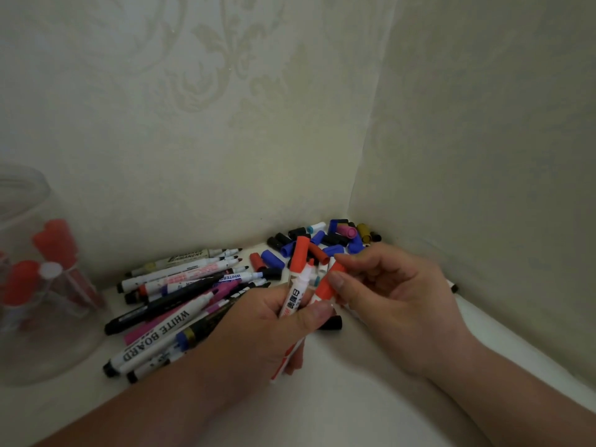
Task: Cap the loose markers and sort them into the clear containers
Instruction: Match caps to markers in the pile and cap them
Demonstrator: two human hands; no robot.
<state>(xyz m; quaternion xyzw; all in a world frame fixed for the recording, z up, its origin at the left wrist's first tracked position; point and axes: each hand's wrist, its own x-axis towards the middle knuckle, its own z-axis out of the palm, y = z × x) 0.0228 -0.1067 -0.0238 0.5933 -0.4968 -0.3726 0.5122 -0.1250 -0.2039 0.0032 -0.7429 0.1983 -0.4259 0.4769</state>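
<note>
My left hand grips a bundle of red whiteboard markers upright; one wears a red cap, another shows its bare tip. My right hand pinches a red cap between thumb and forefinger, right beside the bundle's uncapped tips. A pile of uncapped markers lies on the white surface left of my hands. Loose caps, blue, black, red, pink and yellow, are heaped in the corner behind them. A clear container at the left edge holds red-capped markers.
Patterned walls meet in a corner just behind the caps and run close along the right. A black cap lies under my hands. The white surface continues toward me.
</note>
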